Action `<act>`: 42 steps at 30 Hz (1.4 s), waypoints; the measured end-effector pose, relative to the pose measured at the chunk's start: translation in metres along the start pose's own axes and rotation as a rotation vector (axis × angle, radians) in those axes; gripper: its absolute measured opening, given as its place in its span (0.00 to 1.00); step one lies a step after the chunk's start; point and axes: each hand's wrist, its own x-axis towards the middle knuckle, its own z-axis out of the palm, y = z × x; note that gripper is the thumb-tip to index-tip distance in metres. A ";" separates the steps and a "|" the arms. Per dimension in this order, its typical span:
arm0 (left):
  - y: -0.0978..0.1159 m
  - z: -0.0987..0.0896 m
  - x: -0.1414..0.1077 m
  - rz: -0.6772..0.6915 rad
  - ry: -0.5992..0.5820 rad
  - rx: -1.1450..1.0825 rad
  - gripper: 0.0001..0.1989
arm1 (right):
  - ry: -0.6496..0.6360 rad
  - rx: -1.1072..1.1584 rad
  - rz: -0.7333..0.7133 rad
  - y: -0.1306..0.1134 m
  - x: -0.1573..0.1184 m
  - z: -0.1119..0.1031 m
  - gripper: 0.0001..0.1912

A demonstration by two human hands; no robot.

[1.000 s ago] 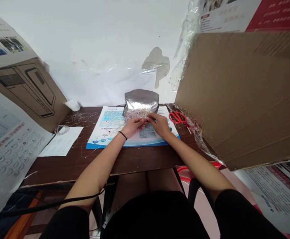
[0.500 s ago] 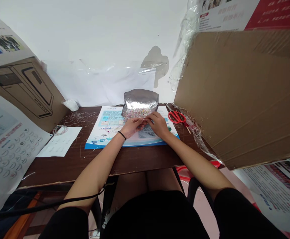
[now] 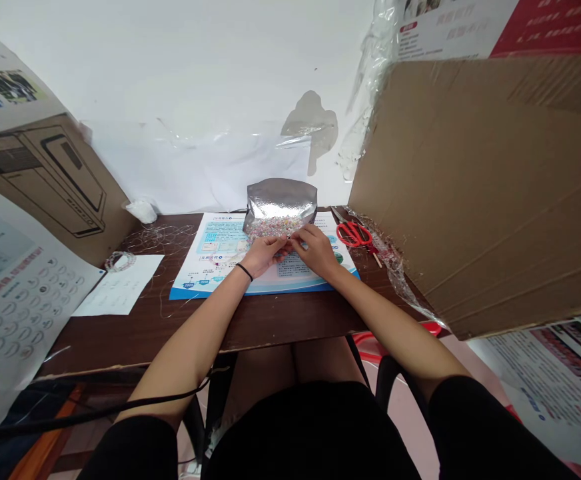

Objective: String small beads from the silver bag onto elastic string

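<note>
Glossy foil pouch (image 3: pixel 280 199), matt cardboard sheet (image 3: pixel 475 187)

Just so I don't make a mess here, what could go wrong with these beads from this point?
The open foil pouch sits right behind your hands, so the tiny beads at its mouth could spill across the printed sheet and roll off the dark wooden table. The loose clear threads could tangle. The red-handled scissors lie near your right hand and could get knocked.

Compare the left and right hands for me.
The left hand has a black band at its wrist, while the right hand has a bare wrist. The left hand comes in from the left, the right hand from the right. Both reach, fingertips close together, toward the beads at the mouth of the silver foil pouch.
</note>
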 end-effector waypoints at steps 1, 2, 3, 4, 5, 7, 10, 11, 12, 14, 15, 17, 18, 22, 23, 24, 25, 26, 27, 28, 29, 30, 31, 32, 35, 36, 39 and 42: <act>0.000 0.001 -0.001 0.000 0.005 0.002 0.11 | -0.001 0.006 0.003 0.000 0.000 0.000 0.09; 0.001 0.002 -0.001 0.000 0.010 0.005 0.11 | -0.003 0.012 0.007 0.000 0.000 0.000 0.09; 0.001 0.002 -0.001 0.002 0.015 0.010 0.11 | -0.006 0.017 0.012 -0.001 0.000 0.000 0.09; 0.001 0.003 -0.002 0.005 0.018 0.017 0.11 | -0.010 0.020 0.016 -0.001 0.000 0.000 0.08; 0.000 0.003 -0.002 0.009 0.019 0.026 0.11 | -0.014 0.020 0.020 -0.001 0.000 0.000 0.08; 0.000 0.004 -0.002 0.016 0.017 0.035 0.12 | -0.020 0.017 0.024 -0.001 0.000 0.000 0.08; 0.000 0.004 -0.002 0.017 0.023 0.023 0.12 | -0.025 0.003 0.020 -0.001 0.000 0.000 0.08; 0.000 0.003 -0.002 0.016 0.024 0.018 0.12 | -0.025 -0.004 0.019 0.000 0.000 0.000 0.08; 0.000 0.003 -0.002 0.015 0.025 0.015 0.11 | -0.025 -0.011 0.016 -0.001 0.000 0.000 0.08; -0.001 0.003 -0.002 0.013 0.024 0.014 0.11 | -0.021 -0.020 0.013 -0.001 0.000 -0.001 0.08; -0.001 0.002 -0.002 0.013 0.023 0.014 0.11 | -0.019 -0.022 0.013 -0.001 0.000 -0.001 0.08; -0.002 0.001 -0.001 0.016 0.021 0.016 0.12 | -0.018 -0.025 0.019 -0.001 0.000 -0.001 0.09; -0.002 0.000 -0.001 0.019 0.019 0.019 0.12 | -0.018 -0.027 0.022 -0.001 0.000 -0.001 0.09; -0.003 0.000 0.001 0.031 0.011 0.032 0.13 | -0.020 -0.035 0.021 0.000 0.000 0.000 0.08; -0.003 0.000 0.001 0.031 0.013 0.032 0.13 | -0.020 -0.037 0.020 0.000 0.000 0.000 0.08; -0.003 0.000 0.001 0.029 0.018 0.030 0.13 | -0.019 -0.039 0.019 0.000 0.000 0.000 0.08; -0.003 0.001 0.001 0.027 0.023 0.026 0.13 | -0.017 -0.039 0.017 0.000 0.000 0.000 0.08; -0.003 0.002 0.001 0.024 0.030 0.023 0.12 | -0.015 -0.040 0.016 0.000 0.000 0.000 0.08; -0.002 0.002 0.001 0.022 0.040 0.023 0.12 | -0.015 -0.041 0.015 0.000 0.000 0.000 0.08; -0.002 0.003 0.000 0.022 0.049 0.026 0.11 | -0.015 -0.042 0.014 -0.001 0.000 0.000 0.08; -0.002 0.003 0.000 0.023 0.059 0.031 0.11 | -0.016 -0.044 0.014 -0.001 0.000 0.000 0.08; -0.002 0.003 0.000 0.025 0.067 0.038 0.11 | -0.018 -0.043 0.015 -0.001 0.000 0.000 0.08; -0.002 0.003 0.000 0.027 0.070 0.044 0.12 | -0.020 -0.041 0.016 -0.002 0.000 0.000 0.08; -0.003 0.003 0.000 0.030 0.069 0.048 0.12 | -0.023 -0.034 0.018 -0.002 0.000 0.000 0.08; -0.004 0.001 0.000 0.040 0.046 0.051 0.13 | -0.030 0.015 0.022 0.000 0.000 0.000 0.08; -0.004 0.001 0.000 0.041 0.038 0.053 0.13 | -0.031 0.040 0.024 0.000 0.000 0.000 0.08; -0.004 -0.001 0.000 0.042 0.019 0.062 0.13 | -0.038 0.118 0.047 0.003 0.000 0.000 0.07; -0.002 -0.001 -0.001 0.036 0.003 0.077 0.14 | -0.071 0.174 0.084 0.004 0.001 -0.002 0.06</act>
